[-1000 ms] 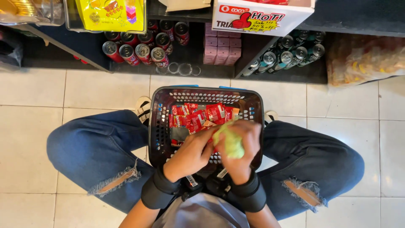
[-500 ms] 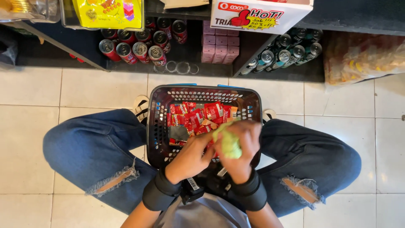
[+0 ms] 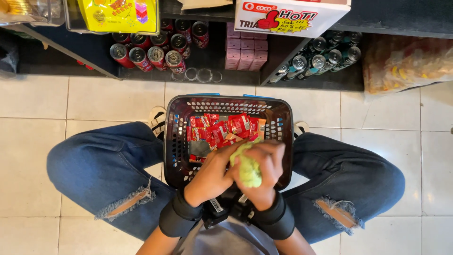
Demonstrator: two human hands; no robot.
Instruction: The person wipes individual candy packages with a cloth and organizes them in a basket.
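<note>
Pale floor tiles lie under my black plastic mesh basket of small red packets. Above it, my left hand and right hand clench one crumpled yellow-green cloth between them, its long axis running away from me.

Pretty basic outfit: blue ripped jeans with frayed holes at both knees, black wristbands on both arms, grey shirt at 6 o'clock, white-and-black sneakers peeking out.
</note>
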